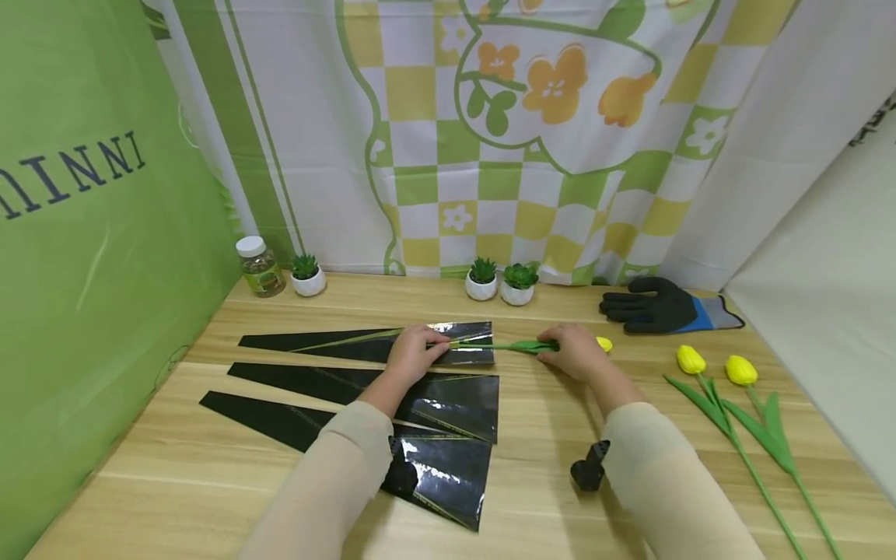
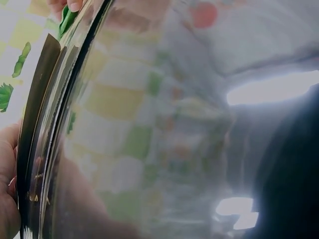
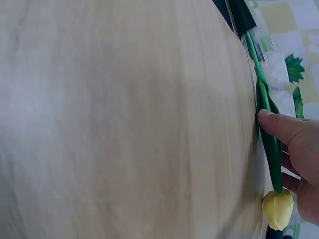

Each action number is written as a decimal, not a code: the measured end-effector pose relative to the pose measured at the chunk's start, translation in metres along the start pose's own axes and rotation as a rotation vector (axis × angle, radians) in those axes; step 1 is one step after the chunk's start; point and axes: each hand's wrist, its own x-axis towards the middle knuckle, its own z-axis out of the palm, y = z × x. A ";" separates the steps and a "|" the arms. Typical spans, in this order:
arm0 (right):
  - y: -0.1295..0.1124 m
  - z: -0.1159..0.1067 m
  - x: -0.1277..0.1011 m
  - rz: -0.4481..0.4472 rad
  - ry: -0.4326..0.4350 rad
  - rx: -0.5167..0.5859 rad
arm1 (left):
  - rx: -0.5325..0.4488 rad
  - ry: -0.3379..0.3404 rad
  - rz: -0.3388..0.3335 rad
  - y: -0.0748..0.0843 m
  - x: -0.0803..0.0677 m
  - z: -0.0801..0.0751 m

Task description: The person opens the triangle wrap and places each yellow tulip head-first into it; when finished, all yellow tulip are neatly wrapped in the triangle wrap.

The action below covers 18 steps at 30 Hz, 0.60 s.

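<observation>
Left hand [image 1: 414, 351] curled over the near edge of the farthest black sheet [image 1: 364, 343], fingers gripping sheet and stem end together. Right hand [image 1: 575, 350] pinching the tulip [image 1: 521, 345] along its green stem and leaf, thumb on top in the right wrist view; yellow bud [image 1: 604, 343] just beyond the knuckles. Tulip lying flat on the table [image 1: 168, 467], stem tip reaching onto the sheet.

Two more black sheets [image 1: 392, 393] fanned nearer the body, overlapping at their wide ends, glossy with thin gold lines. Two loose tulips [image 1: 728, 404] to the right, well apart from the hands. Black and blue glove [image 1: 665, 307] at the back right. Three small potted succulents [image 1: 500, 281] and a capped jar [image 1: 259, 267] along the back edge. Small black object [image 1: 589, 467] beside the right forearm, kind unclear.

Lettering "INNI" legible on the green panel [image 1: 77, 167], the word cut off at the left. Jar label unreadable.

Left wrist view almost filled by blurred reflective film, only a palm edge visible. Right wrist view mostly blurred tabletop.
</observation>
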 end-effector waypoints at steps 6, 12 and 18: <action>-0.013 0.008 0.005 -0.037 0.038 0.012 | 0.009 -0.008 -0.003 0.000 0.000 -0.001; -0.030 0.019 0.011 -0.059 0.081 0.067 | 0.008 -0.015 0.004 0.002 0.000 -0.002; -0.041 0.023 0.013 -0.069 0.106 0.091 | 0.017 -0.025 0.012 0.003 -0.001 -0.003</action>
